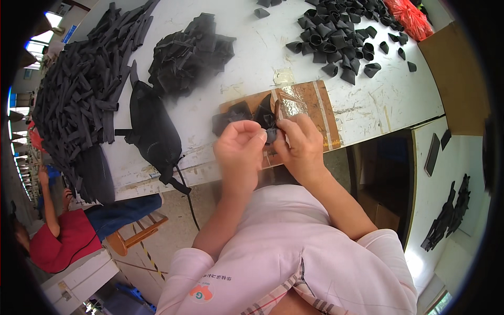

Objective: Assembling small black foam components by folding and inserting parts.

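Two bare hands meet above the near edge of a scuffed white worktable [252, 47]: the left hand [239, 147] is curled, its fingertips pinched together, and the right hand [300, 146] is closed beside it, both gripping one small black fabric bow piece [269, 126] that sits between the thumbs, over a brown wooden board [307, 107]. One more folded black fabric piece [231, 115] lies flat on that board, just left of the hands. Three heaps of stock sit on the table — a long mound of black fabric strips [79, 89] at far left, a bunched pile of gathered black pieces [189, 52] in the middle, and a scatter of short black fabric loops [341, 37] at upper right, too many to count. One black bag [152, 131] lies by the table edge.
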A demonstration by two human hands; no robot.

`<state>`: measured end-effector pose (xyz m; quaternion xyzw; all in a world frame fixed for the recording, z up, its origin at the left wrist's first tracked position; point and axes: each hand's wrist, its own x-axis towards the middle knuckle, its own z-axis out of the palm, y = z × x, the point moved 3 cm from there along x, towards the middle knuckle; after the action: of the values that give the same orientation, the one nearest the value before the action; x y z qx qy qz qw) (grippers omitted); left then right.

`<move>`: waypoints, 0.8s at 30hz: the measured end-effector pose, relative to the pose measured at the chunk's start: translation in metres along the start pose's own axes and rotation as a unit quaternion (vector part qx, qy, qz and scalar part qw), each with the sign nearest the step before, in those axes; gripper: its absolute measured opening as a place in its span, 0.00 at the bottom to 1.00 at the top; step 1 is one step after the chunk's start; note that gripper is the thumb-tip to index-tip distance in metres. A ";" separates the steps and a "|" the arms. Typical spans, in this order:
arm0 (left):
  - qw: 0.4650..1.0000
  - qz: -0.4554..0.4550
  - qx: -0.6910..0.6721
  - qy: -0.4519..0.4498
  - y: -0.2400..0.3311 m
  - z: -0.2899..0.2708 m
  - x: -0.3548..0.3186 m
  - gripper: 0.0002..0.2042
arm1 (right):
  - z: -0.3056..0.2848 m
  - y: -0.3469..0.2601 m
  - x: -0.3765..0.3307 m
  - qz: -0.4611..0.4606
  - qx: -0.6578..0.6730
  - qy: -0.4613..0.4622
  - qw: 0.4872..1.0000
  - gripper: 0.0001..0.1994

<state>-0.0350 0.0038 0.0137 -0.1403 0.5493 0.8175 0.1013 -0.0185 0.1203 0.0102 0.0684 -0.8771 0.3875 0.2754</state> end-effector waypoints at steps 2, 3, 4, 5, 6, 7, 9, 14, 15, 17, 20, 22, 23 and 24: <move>0.984 -0.081 -0.134 -0.088 0.005 -0.006 0.004 0.09 | -0.004 0.002 0.003 0.160 0.151 -0.020 0.975 0.03; 0.934 -0.164 -0.264 -0.175 0.006 -0.003 0.003 0.09 | -0.009 0.000 0.008 0.158 0.150 -0.018 0.976 0.03; 0.934 -0.163 -0.263 -0.178 0.006 -0.002 0.002 0.09 | -0.008 0.006 0.007 0.307 0.343 -0.057 0.886 0.03; 0.973 -0.099 -0.150 -0.144 0.007 -0.004 0.002 0.09 | -0.004 0.008 0.003 0.434 0.513 -0.093 0.735 0.02; 0.993 -0.030 -0.034 -0.106 0.009 -0.004 0.001 0.09 | -0.003 0.008 0.000 0.471 0.591 -0.119 0.644 0.02; 0.994 0.039 0.082 -0.065 0.010 -0.003 -0.001 0.08 | -0.002 0.009 -0.002 0.468 0.591 -0.119 0.646 0.02; 0.951 0.237 0.196 -0.024 0.011 0.004 -0.009 0.06 | 0.006 0.003 -0.006 0.463 0.745 -0.132 0.461 0.07; 0.931 -0.110 -0.276 -0.211 0.027 0.012 0.009 0.08 | -0.026 -0.008 0.033 0.383 0.516 -0.213 0.736 0.15; 0.932 -0.107 -0.277 -0.209 0.036 0.017 0.009 0.08 | -0.031 -0.015 0.046 0.382 0.516 -0.216 0.736 0.15; 0.794 -0.221 -0.473 -0.311 0.051 0.032 0.002 0.11 | -0.036 -0.023 0.074 0.269 0.529 -0.215 0.775 0.15; 0.848 -0.228 -0.401 -0.259 0.031 0.017 0.017 0.12 | -0.014 0.010 0.064 0.304 0.534 -0.257 0.746 0.15; 0.907 -0.177 -0.300 -0.238 0.019 0.009 0.018 0.11 | -0.008 0.016 0.054 0.300 0.542 -0.275 0.736 0.16; 0.907 -0.177 -0.301 -0.236 0.016 0.010 0.015 0.11 | -0.007 0.017 0.053 0.301 0.542 -0.276 0.735 0.16; 0.963 -0.070 -0.177 -0.194 0.022 0.012 0.014 0.11 | -0.008 0.015 0.056 0.277 0.507 -0.260 0.774 0.16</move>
<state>-0.0569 0.0070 0.0322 -0.0329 0.3548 0.9041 0.2358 -0.0673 0.1418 0.0353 0.0499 -0.5730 0.8028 -0.1574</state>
